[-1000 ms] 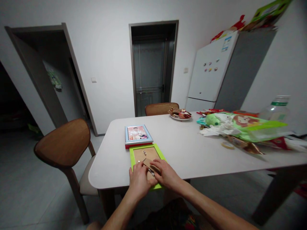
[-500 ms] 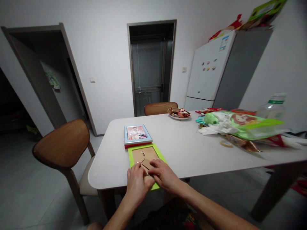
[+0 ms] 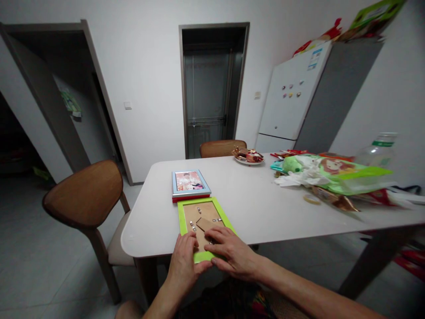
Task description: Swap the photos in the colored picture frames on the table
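A lime-green picture frame (image 3: 182, 218) lies face down at the table's near edge, its brown backing board (image 3: 195, 215) showing with small metal clips and a stand flap (image 3: 203, 224). My left hand (image 3: 186, 256) grips the frame's near left corner, fingers bent over the side and thumb along the near edge. Over the near right part of the frame is my right hand (image 3: 229, 250), its fingers bent onto the backing beside the flap and its thumb at the near edge. The fingers partly hide a metal clip there.
Beyond the green frame lies a light-blue picture frame (image 3: 176, 192) with a red edge below it. A plate (image 3: 249, 162) of wrapped items stands at the far side. Bags (image 3: 352, 177) and a clear jar (image 3: 376, 150) fill the right. A wooden chair (image 3: 84, 195) is at left.
My left hand has drawn back from the backing to the frame's near left corner, uncovering clips at the left. My right hand has moved slightly nearer me, with its thumb now at the near edge.
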`<state>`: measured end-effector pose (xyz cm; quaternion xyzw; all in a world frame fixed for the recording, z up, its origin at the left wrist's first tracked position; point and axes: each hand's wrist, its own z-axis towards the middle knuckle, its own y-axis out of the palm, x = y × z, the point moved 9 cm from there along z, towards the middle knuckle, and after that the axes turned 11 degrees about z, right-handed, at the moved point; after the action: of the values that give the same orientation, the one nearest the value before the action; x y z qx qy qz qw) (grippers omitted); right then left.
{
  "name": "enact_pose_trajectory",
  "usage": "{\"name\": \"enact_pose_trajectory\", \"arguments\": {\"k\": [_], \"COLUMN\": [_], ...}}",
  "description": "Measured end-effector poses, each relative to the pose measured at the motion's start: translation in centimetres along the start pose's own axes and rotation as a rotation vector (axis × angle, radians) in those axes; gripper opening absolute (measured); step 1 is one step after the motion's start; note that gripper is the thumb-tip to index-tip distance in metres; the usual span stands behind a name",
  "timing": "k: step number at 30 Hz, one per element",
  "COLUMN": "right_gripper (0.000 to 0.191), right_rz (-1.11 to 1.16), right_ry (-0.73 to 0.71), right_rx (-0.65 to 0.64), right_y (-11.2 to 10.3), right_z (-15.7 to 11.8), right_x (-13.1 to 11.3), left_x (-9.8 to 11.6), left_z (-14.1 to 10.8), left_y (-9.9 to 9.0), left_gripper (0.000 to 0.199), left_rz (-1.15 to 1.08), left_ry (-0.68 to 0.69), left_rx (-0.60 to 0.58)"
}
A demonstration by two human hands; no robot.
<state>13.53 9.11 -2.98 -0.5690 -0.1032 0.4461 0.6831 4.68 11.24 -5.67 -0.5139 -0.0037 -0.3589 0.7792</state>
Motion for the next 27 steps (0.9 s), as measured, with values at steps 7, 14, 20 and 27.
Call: {"name": "enact_pose_trajectory", "arguments": {"k": [7, 14, 20, 27], "right_gripper": [0.025, 0.023, 0.022, 0.017], "right_rz": [0.093, 0.011, -0.166, -0.219], "right_ry": [0.023, 0.214, 0.15, 0.048], "right_rx": [0.027, 0.073, -0.014, -0.099], "right_y": [-0.3, 0.6, 2.7, 3.1], "right_z": [-0.1, 4.9, 7.7, 7.2], "right_x": [0.5, 3.9, 3.4, 1.8], "left_x": [-0.2, -0.2, -0.3, -0.3], "left_z": [-0.2, -0.5, -0.5, -0.4], "left_y": [-0.2, -0.6, -0.8, -0.9], "left_gripper": [0.03, 0.026, 0.024, 0.023], "left_rz": [-0.051, -0.047, -0.055, -0.065], "left_ry": [-0.018, -0.009, -0.002, -0.012], "left_rx": [-0.03, -0.038, -0.046, -0.073]}}
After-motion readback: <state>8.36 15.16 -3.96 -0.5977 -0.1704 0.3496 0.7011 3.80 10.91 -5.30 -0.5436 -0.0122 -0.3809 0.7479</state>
